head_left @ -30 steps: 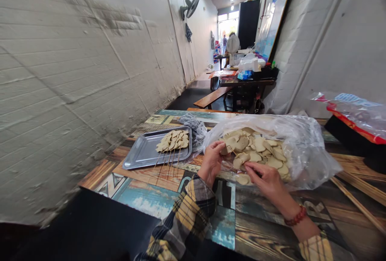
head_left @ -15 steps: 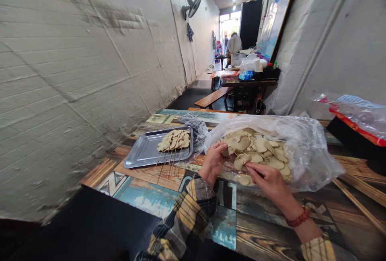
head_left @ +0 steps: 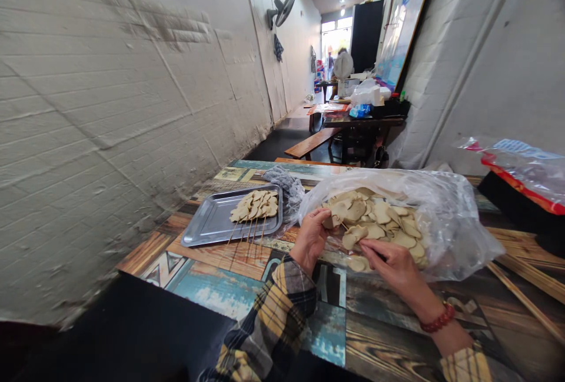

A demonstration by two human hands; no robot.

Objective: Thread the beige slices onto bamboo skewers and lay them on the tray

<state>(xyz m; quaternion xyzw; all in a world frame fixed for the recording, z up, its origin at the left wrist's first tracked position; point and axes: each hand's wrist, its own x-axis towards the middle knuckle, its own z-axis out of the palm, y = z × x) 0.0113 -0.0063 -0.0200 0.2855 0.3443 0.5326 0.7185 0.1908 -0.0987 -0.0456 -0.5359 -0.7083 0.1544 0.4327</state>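
Observation:
A clear plastic bag [head_left: 445, 217] lies open on the patterned table [head_left: 220, 288], full of flat beige food slices [head_left: 384, 220]. My left hand [head_left: 312, 235] is at the bag's mouth, fingers pinched on a slice at the pile's left edge. My right hand [head_left: 391, 264] rests at the front of the pile, fingers pressed together on a slice, with a thin skewer running between the hands. A red bead bracelet [head_left: 435, 318] circles my right wrist.
A metal tray [head_left: 207, 223] on the left holds several skewers loaded with slices [head_left: 256, 205]. Loose bamboo skewers [head_left: 525, 288] lie at the right. A red-trimmed bag [head_left: 521, 170] sits far right. Benches and another table [head_left: 353, 126] stand farther back beside the white brick wall.
Almost nothing has changed; both hands stay at the bag's mouth with only slight finger shifts, and the view has drifted a little.

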